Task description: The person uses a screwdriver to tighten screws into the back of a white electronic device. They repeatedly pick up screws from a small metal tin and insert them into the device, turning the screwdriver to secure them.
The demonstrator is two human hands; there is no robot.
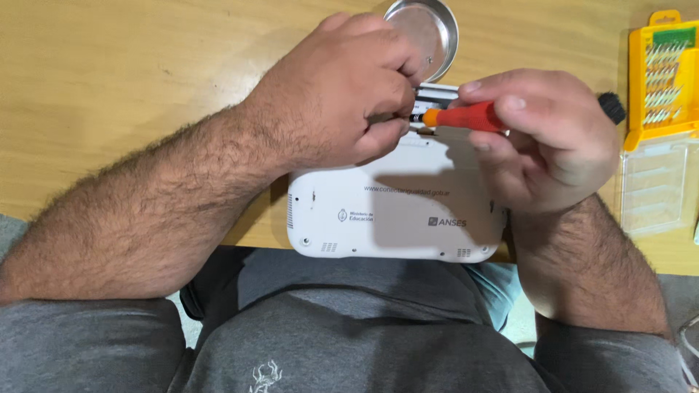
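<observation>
Pinched in the right hand was a small screwdriver with an orange-red handle, fingers wrapped shut around it and thumb on top, its black tip end pointing toward the left hand. That left hand was curled tight right at the tip, fingertips pressed together on something too small to make out, maybe the bit or a screw, honestly couldn't tell. Both hands worked just over the far edge of a white plastic laptop lying bottom-up, its near edge hanging slightly off the wooden table toward the person's lap. My read: the screwdriver was light and stiff, with a smooth handle that could slip, so the mid-handle hold looked sensible. The laptop shell looked like hard, smooth plastic with rounded corners, probably a bit brittle around the screw holes, so best held by its edges. Just beyond the grip sat a round shiny metal dish. Off to the right of the grip lay a yellow bit case with a clear ribbed lid folded open, and a black brush tip poked out behind the knuckles.
</observation>
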